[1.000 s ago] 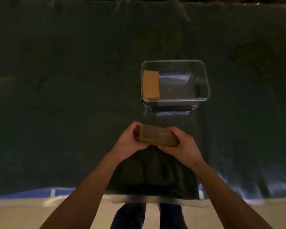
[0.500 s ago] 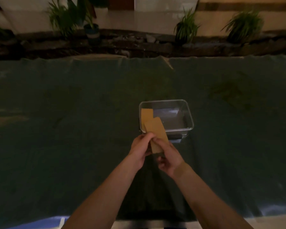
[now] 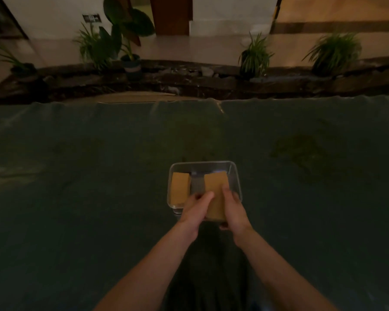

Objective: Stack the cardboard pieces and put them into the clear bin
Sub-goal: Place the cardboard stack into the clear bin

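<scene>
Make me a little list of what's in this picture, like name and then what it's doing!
clear bin: sits on the dark green cloth
cardboard stack in bin: lies at the bin's left side
held cardboard stack: far end over the bin's right side, near end gripped
left hand: holds the held stack's left edge
right hand: holds its right edge
plants: beyond the cloth

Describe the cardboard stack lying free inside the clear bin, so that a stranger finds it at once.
On the dark cloth stands one clear bin. The cardboard stack lies along its left wall, flat and touched by nobody. The other stack, to its right, is held between both hands.
</scene>
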`<control>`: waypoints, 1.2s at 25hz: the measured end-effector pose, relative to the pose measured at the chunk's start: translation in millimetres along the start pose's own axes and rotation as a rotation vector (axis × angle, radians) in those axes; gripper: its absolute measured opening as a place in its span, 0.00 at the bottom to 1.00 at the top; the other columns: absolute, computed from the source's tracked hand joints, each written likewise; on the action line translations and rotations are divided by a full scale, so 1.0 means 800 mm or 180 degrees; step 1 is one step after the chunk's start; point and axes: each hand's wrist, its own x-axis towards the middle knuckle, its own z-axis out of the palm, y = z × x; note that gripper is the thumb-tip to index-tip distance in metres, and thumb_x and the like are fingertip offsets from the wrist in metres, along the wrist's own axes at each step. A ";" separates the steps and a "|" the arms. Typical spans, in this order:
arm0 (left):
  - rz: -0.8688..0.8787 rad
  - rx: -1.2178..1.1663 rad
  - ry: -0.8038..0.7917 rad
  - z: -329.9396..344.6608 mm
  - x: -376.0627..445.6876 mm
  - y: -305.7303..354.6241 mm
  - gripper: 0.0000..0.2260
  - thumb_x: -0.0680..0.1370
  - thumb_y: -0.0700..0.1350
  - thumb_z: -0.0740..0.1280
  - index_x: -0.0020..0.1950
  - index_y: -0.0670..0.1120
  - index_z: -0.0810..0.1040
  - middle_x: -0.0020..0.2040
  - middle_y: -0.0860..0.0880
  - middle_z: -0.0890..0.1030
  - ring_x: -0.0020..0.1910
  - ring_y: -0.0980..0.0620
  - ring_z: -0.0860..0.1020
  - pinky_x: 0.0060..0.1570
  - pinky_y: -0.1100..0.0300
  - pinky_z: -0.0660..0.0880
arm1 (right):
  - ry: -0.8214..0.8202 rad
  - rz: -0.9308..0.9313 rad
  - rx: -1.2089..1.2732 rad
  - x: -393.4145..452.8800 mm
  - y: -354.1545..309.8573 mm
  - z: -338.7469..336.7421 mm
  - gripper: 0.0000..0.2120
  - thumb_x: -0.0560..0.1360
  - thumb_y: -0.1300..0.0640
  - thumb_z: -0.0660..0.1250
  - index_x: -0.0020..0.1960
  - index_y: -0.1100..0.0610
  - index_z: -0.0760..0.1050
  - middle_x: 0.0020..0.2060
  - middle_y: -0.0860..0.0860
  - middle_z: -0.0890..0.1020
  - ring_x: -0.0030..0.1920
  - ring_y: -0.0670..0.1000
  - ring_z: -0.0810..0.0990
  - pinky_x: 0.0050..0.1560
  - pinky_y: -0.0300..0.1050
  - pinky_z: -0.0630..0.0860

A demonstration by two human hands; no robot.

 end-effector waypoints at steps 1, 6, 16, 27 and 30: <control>0.0060 0.0028 0.0087 0.014 0.002 0.003 0.15 0.75 0.57 0.69 0.59 0.58 0.72 0.63 0.49 0.74 0.61 0.46 0.74 0.65 0.42 0.72 | -0.0029 -0.0061 -0.0062 0.005 -0.005 -0.009 0.19 0.78 0.33 0.52 0.63 0.41 0.64 0.55 0.50 0.76 0.54 0.53 0.76 0.41 0.50 0.74; 0.0199 0.0107 0.0247 0.053 0.018 0.011 0.28 0.70 0.60 0.69 0.69 0.54 0.71 0.64 0.48 0.73 0.61 0.46 0.73 0.65 0.41 0.72 | -0.0104 -0.0282 -0.0390 0.033 -0.020 -0.049 0.20 0.79 0.36 0.52 0.63 0.46 0.67 0.54 0.52 0.78 0.50 0.51 0.78 0.38 0.47 0.76; -0.0157 0.0285 0.0468 0.041 0.091 0.035 0.14 0.76 0.55 0.68 0.60 0.54 0.74 0.59 0.49 0.77 0.56 0.48 0.75 0.55 0.50 0.73 | 0.0544 -0.0393 -0.0745 0.117 -0.028 -0.072 0.19 0.80 0.40 0.56 0.64 0.48 0.71 0.61 0.54 0.78 0.58 0.55 0.78 0.61 0.58 0.76; -0.0928 0.0810 0.0477 0.037 0.188 0.015 0.10 0.76 0.50 0.70 0.55 0.54 0.74 0.54 0.49 0.76 0.59 0.43 0.75 0.63 0.43 0.73 | 0.0348 -0.0153 -0.1085 0.213 -0.007 -0.103 0.10 0.79 0.56 0.63 0.59 0.48 0.77 0.52 0.50 0.83 0.49 0.53 0.83 0.53 0.58 0.82; -0.0861 0.1027 0.0458 0.042 0.201 0.002 0.18 0.76 0.50 0.71 0.64 0.55 0.73 0.56 0.50 0.76 0.61 0.44 0.74 0.63 0.45 0.71 | 0.0243 -0.0032 -0.0855 0.222 -0.005 -0.108 0.09 0.79 0.60 0.64 0.53 0.47 0.77 0.48 0.52 0.83 0.44 0.53 0.83 0.47 0.56 0.84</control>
